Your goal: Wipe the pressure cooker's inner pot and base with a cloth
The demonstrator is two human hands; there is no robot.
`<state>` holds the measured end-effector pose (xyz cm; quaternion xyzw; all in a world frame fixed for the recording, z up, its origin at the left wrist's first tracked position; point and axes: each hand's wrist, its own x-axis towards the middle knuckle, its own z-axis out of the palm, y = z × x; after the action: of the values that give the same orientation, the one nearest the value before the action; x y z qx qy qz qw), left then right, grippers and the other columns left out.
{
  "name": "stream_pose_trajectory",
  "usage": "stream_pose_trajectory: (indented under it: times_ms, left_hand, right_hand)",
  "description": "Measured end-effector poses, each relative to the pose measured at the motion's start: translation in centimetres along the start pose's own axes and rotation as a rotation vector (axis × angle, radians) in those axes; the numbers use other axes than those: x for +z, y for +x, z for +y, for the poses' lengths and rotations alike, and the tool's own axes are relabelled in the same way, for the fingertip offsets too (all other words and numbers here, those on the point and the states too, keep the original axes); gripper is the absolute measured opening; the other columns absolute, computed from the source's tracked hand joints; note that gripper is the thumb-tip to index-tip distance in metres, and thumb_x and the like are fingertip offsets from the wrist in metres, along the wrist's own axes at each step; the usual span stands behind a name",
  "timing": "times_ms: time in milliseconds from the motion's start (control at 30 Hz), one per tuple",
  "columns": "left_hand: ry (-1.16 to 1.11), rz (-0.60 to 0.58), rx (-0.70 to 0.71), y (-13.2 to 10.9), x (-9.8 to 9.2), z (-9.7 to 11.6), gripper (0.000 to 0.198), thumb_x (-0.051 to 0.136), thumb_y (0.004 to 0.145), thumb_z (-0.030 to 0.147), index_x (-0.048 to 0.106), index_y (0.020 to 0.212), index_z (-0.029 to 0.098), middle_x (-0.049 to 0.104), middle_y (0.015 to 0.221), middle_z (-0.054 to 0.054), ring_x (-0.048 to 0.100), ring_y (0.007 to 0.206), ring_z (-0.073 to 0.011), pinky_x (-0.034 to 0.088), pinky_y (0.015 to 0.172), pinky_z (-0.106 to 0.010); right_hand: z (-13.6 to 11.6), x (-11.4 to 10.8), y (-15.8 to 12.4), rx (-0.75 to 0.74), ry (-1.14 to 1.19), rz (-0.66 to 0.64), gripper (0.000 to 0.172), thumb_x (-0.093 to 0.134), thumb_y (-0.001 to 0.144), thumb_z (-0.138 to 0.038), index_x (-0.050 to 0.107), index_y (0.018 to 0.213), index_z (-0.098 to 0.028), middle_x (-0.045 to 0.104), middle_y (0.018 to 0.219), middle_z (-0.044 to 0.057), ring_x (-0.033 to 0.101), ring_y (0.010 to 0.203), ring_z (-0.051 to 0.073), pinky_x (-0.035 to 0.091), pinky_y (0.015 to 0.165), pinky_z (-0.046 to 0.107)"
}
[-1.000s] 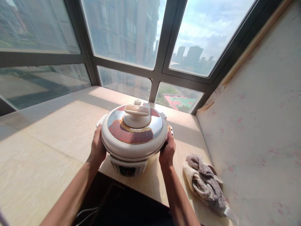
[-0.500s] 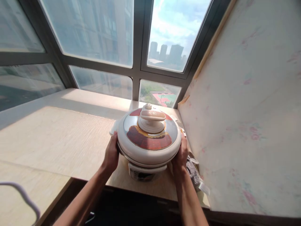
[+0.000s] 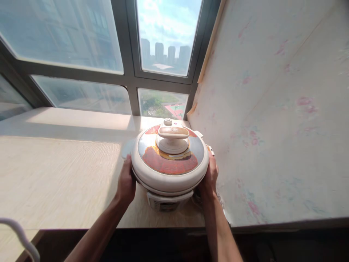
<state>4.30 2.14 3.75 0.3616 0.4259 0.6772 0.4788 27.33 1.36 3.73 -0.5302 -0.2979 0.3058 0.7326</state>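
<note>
A cream electric pressure cooker (image 3: 169, 171) with a red and silver lid and a knob handle on top stands on the pale wooden sill (image 3: 54, 174), close to the right wall. My left hand (image 3: 126, 182) grips its left side under the lid rim. My right hand (image 3: 209, 178) grips the right side, squeezed between the cooker and the wall. The cooker's control panel faces me, low at the front. Both hands' fingers curl round the body and are partly hidden behind it.
A papered wall (image 3: 272, 109) with faint pink marks rises directly right of the cooker. Dark-framed windows (image 3: 131, 76) run behind the sill. A white cord (image 3: 19, 236) loops at the bottom left. The sill's front edge drops to a dark space below.
The cooker has been carried to the right, from mid-sill to beside the wall. The grey cloth that lay at the right is now hidden behind the cooker and my right hand.
</note>
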Motion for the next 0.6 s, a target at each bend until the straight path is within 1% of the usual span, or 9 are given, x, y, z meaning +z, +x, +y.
stream_pose_trajectory:
  times_ms: [100, 200, 267, 367, 500, 600]
  left_hand:
    - [0.042, -0.02, 0.041, 0.3, 1.0, -1.2, 0.049, 0.07, 0.084, 0.06, 0.077, 0.104, 0.016, 0.077, 0.115, -0.008, 0.055, 0.137, -0.0307, 0.028, 0.126, -0.044]
    - [-0.009, -0.079, -0.007, 0.6, 2.1, -2.2, 0.058, 0.065, 0.086, 0.065, 0.076, 0.111, 0.014, 0.075, 0.122, -0.01, 0.053, 0.14, -0.0306, 0.026, 0.127, -0.045]
    - [-0.068, -0.115, -0.043, 1.0, 2.8, -2.8, 0.063, 0.06, 0.088, 0.066, 0.074, 0.117, 0.012, 0.073, 0.127, -0.011, 0.05, 0.143, -0.0301, 0.024, 0.128, -0.046]
    - [-0.117, -0.165, -0.052, 1.4, 3.6, -3.4, 0.064, 0.057, 0.091, 0.065, 0.071, 0.125, 0.012, 0.072, 0.132, -0.011, 0.048, 0.145, -0.0295, 0.025, 0.127, -0.046]
    - [-0.128, -0.203, -0.061, 1.9, 3.7, -4.0, 0.063, 0.054, 0.093, 0.063, 0.07, 0.128, 0.013, 0.072, 0.132, -0.01, 0.048, 0.144, -0.0303, 0.029, 0.126, -0.047]
    - [-0.092, -0.206, -0.07, 2.2, 3.1, -4.6, 0.062, 0.053, 0.094, 0.064, 0.07, 0.129, 0.015, 0.07, 0.134, -0.01, 0.046, 0.146, -0.0294, 0.028, 0.127, -0.047]
  right_hand:
    - [-0.4, -1.1, 1.0, 0.029, -0.022, 0.046, 0.046, 0.057, 0.089, -0.06, 0.074, 0.103, -0.019, 0.072, 0.085, 0.0, 0.063, 0.081, 0.02, 0.05, 0.073, 0.03]
    - [-1.1, -1.9, 1.6, 0.068, -0.065, 0.131, 0.045, 0.059, 0.088, -0.057, 0.075, 0.102, -0.017, 0.073, 0.086, 0.002, 0.062, 0.08, 0.02, 0.048, 0.07, 0.03]
    - [-1.7, -2.2, 1.8, 0.053, -0.115, 0.159, 0.044, 0.057, 0.09, -0.054, 0.076, 0.104, -0.016, 0.074, 0.091, 0.004, 0.062, 0.085, 0.021, 0.048, 0.073, 0.03]
    - [-2.6, -2.4, 1.8, 0.008, -0.201, 0.157, 0.044, 0.054, 0.092, -0.05, 0.077, 0.108, -0.016, 0.075, 0.099, 0.007, 0.063, 0.091, 0.023, 0.048, 0.077, 0.031]
    - [-3.3, -2.2, 1.5, -0.015, -0.336, 0.211, 0.047, 0.05, 0.094, -0.048, 0.076, 0.112, -0.013, 0.075, 0.098, 0.01, 0.062, 0.092, 0.025, 0.047, 0.078, 0.034]
    - [-3.5, -2.2, 1.4, 0.045, -0.409, 0.243, 0.048, 0.05, 0.094, -0.049, 0.078, 0.11, -0.013, 0.075, 0.099, 0.011, 0.063, 0.092, 0.026, 0.047, 0.077, 0.036]
